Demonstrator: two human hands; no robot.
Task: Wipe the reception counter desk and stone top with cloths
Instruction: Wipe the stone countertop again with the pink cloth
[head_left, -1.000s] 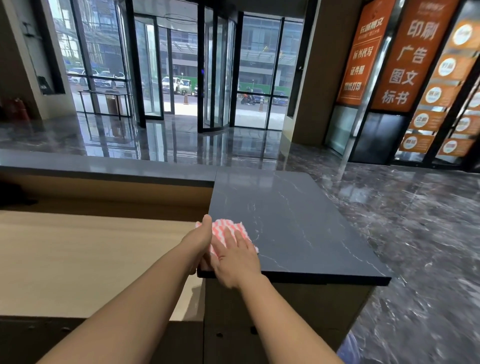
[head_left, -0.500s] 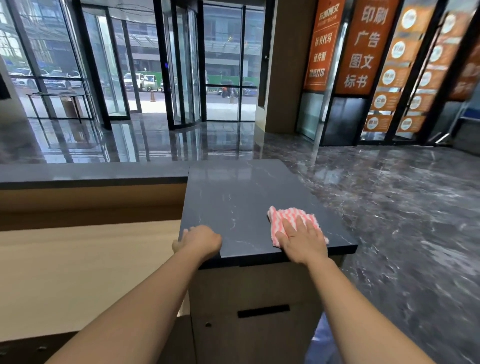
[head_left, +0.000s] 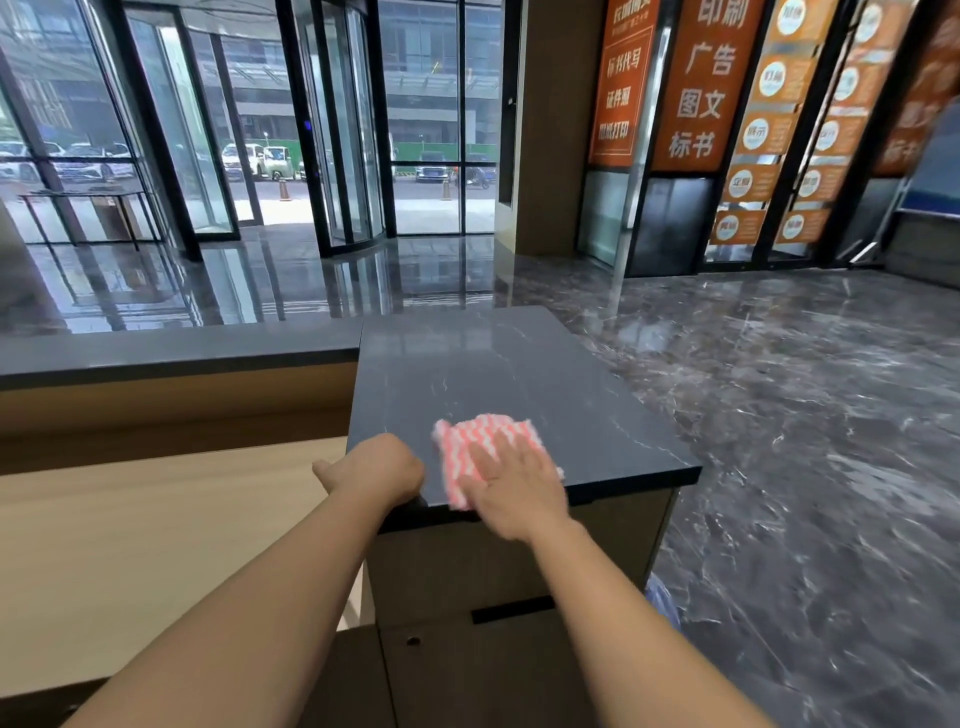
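A pink-and-white striped cloth (head_left: 480, 439) lies on the dark stone top (head_left: 493, 364), near its front edge. My right hand (head_left: 514, 486) presses flat on the cloth with its fingers spread, covering the cloth's near part. Just left of the cloth, my left hand (head_left: 376, 467) sits on the stone top's near left corner. Its fingers are curled at the edge and its thumb sticks out over the left side. The pale wooden desk (head_left: 156, 519) lies lower, to the left of the stone top.
A dark stone ledge (head_left: 182, 348) runs along the back of the desk. Below the stone top stands a cabinet front with a slot handle (head_left: 511, 608). A blue object (head_left: 662, 603) shows by the cabinet's right side. Glossy marble floor (head_left: 779, 415) spreads to the right.
My right hand slid the cloth from the stone top's left side to the right edge, then back toward the middle. My left hand stayed at the near left corner.
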